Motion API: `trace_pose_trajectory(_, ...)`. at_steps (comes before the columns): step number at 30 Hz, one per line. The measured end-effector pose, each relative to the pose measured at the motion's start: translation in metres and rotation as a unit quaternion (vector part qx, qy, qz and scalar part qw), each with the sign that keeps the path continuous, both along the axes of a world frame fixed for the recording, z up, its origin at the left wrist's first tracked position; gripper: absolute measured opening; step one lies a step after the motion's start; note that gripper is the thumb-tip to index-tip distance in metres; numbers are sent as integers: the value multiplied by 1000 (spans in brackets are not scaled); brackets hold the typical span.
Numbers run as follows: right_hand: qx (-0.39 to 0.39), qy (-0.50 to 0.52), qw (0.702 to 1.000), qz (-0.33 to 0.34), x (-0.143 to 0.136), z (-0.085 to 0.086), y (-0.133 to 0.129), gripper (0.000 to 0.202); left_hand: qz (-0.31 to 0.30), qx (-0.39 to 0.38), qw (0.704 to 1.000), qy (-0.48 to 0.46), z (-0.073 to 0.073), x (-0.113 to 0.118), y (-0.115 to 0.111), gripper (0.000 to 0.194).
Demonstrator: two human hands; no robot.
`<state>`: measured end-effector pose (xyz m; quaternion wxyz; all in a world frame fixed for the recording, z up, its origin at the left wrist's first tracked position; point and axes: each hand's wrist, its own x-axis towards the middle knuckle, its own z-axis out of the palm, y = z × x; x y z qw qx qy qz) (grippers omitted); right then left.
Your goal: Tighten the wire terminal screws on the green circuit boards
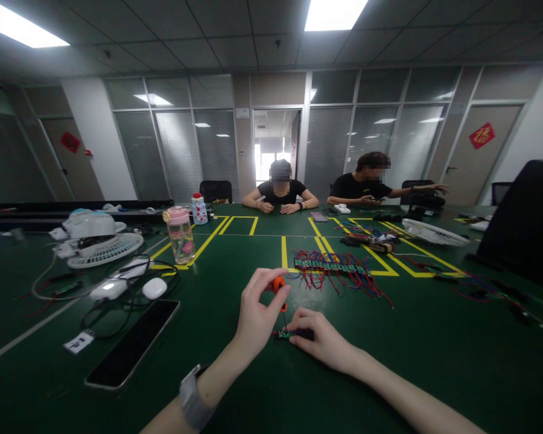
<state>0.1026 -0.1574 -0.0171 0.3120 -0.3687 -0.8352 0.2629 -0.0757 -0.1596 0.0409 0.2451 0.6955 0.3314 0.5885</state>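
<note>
An orange screwdriver stands upright in the fingers of my left hand, its thin dark shaft pointing down. Its tip meets a small green circuit board on the green table. My right hand is closed at the board's right end, fingertips pressed on it against the table. A short red wire shows at the board's left side. Beyond my hands lies a long row of green boards with red and blue wires spreading from both sides.
At left are a black phone, a white earbud case, cables, a pink-lidded bottle and a white fan. Two people sit across the table. Wire bundles and a dark monitor are at right.
</note>
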Motion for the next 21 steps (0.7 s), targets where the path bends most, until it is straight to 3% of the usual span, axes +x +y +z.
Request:
trace_pose_trajectory(3,0,7,1000,1,-2,-1,0,19,24,29,999,37,3,-2,-1,27)
trace_pose_trajectory(9,-11,15,1000,0,-2,-3,1,19,-67,-35,997,-21,1,0,1,36)
trace_pose_trajectory(14,-12,16,1000,-4,-2,-4,2,20,20,16,999,23,0,-1,2,26)
trace_pose_trajectory(19,-17,9,1000,2,-1,-1,2,24,-51,-16,998,-25,-2,0,2,35)
trace_pose_trajectory(21,-16,9,1000,6,-1,-1,2,25,-40,-7,999,-22,-2,0,2,31)
